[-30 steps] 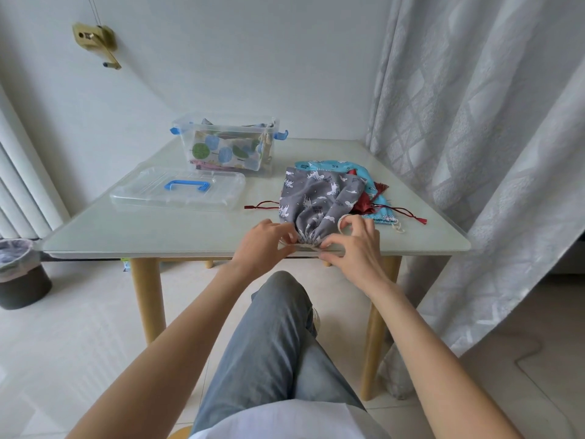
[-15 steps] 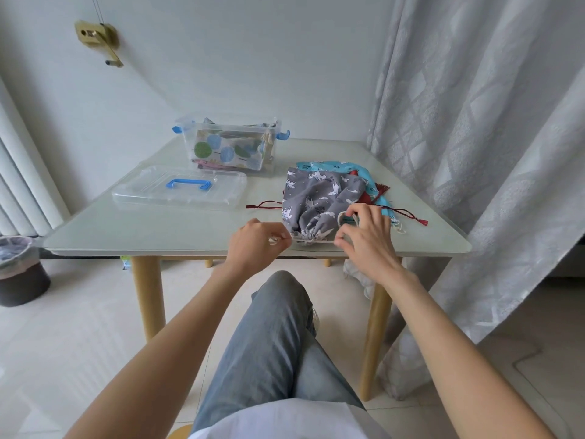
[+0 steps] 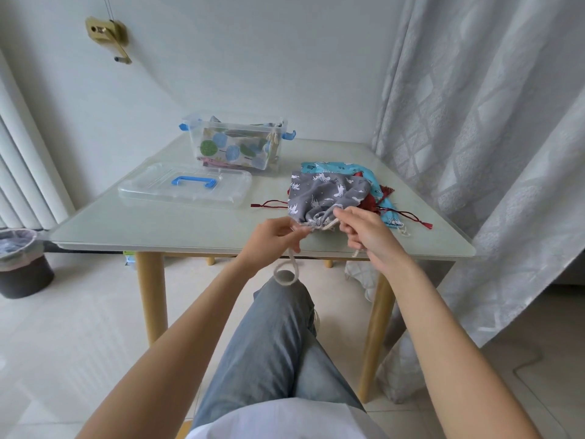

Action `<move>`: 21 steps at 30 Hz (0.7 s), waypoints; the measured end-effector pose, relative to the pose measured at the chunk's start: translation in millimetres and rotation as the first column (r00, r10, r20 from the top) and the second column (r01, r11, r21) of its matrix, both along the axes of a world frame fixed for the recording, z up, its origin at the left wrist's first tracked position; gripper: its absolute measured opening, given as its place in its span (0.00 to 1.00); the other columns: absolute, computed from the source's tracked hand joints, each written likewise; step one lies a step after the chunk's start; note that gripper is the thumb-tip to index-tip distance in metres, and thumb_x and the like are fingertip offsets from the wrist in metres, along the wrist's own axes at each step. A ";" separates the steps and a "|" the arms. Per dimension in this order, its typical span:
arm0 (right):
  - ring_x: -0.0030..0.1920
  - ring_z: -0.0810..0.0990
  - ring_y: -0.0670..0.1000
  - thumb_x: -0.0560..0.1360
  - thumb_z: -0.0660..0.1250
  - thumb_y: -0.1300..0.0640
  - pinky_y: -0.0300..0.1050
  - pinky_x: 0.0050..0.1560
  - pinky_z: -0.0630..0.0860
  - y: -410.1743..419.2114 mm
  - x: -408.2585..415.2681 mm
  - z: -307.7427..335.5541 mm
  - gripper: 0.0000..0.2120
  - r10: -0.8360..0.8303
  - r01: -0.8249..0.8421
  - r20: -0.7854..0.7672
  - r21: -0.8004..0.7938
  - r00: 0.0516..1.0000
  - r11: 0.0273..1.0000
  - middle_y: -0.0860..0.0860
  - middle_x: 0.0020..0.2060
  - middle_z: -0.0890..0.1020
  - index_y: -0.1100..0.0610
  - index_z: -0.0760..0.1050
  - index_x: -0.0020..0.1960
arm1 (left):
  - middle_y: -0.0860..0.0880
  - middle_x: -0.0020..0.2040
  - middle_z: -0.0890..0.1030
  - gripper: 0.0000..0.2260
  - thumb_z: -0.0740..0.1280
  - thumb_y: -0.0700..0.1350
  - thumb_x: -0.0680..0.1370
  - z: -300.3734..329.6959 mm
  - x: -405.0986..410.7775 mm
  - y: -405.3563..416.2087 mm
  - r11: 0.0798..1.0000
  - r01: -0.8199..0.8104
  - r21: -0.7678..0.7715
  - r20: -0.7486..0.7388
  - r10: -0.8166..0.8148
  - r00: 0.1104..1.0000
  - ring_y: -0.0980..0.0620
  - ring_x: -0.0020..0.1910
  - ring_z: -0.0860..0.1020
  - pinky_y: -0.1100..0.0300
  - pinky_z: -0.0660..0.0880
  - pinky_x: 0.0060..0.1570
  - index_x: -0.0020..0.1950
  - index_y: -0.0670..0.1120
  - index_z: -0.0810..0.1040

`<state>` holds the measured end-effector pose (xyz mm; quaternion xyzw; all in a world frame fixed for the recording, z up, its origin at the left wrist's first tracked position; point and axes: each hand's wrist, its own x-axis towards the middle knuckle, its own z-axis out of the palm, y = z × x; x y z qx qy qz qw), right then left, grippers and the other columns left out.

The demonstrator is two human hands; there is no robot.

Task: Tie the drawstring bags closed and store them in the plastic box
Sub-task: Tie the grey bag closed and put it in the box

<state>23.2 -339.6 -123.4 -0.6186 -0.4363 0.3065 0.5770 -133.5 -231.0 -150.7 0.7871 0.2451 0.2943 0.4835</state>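
Note:
A grey drawstring bag [image 3: 326, 193] with white animal prints lies near the table's front edge, its mouth gathered toward me. My left hand [image 3: 272, 240] pinches the left end of its pale drawstring [image 3: 286, 270], which hangs in a loop below the table edge. My right hand [image 3: 364, 234] pinches the right end of the cord beside the bag's mouth. Under the grey bag lie a turquoise bag [image 3: 335, 168] and a dark red bag [image 3: 372, 204] with red cords. The clear plastic box [image 3: 235, 144] stands at the back, with a dotted bag inside.
The box's clear lid [image 3: 186, 186] with a blue handle lies on the glass table [image 3: 158, 223], left of the bags. A grey curtain [image 3: 474, 137] hangs close on the right. A dark waste bin [image 3: 22, 264] stands on the floor at the left. My crossed leg is under the table.
Both hands have moved apart from the bag's mouth, drawing the cord ends outward. The mouth is now gathered tight and a loop of cord hangs from my left hand.

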 end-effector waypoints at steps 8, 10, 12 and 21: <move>0.25 0.62 0.42 0.74 0.62 0.55 0.31 0.23 0.59 -2.7 -9.1 -6.4 0.08 0.198 -0.085 -0.403 0.281 0.893 0.956 0.50 0.47 0.81 0.60 0.73 0.47 | 0.49 0.32 0.72 0.09 0.65 0.47 0.78 -15.7 7.6 -16.1 0.953 0.051 -0.298 0.192 0.007 0.981 0.56 0.31 0.73 0.67 0.74 0.40 0.42 0.43 0.76; 0.25 0.63 0.42 0.76 0.60 0.58 0.31 0.23 0.61 -2.3 -8.0 -6.3 0.05 0.232 -0.097 -0.425 0.315 0.875 0.944 0.52 0.45 0.82 0.59 0.73 0.46 | 0.50 0.33 0.74 0.06 0.65 0.45 0.78 -16.3 5.6 -13.5 0.954 0.068 -0.291 0.189 -0.013 0.982 0.55 0.33 0.74 0.64 0.73 0.43 0.44 0.43 0.76; 0.25 0.63 0.42 0.77 0.59 0.62 0.32 0.24 0.61 -1.3 -4.4 -5.6 0.05 0.210 -0.090 -0.387 0.305 0.898 0.948 0.51 0.42 0.82 0.58 0.74 0.47 | 0.49 0.33 0.75 0.05 0.65 0.43 0.78 -17.2 0.0 -9.9 0.952 0.092 -0.292 0.177 -0.041 0.983 0.54 0.34 0.75 0.62 0.73 0.44 0.45 0.43 0.76; 0.28 0.64 0.45 0.79 0.59 0.64 0.36 0.25 0.62 12.3 5.1 -1.8 0.10 0.096 -0.098 0.020 0.088 0.995 0.991 0.50 0.40 0.82 0.56 0.74 0.57 | 0.53 0.37 0.81 0.07 0.64 0.46 0.75 8.1 -24.0 -3.9 0.974 0.164 -0.154 0.311 -0.110 0.944 0.53 0.38 0.79 0.62 0.77 0.47 0.45 0.46 0.81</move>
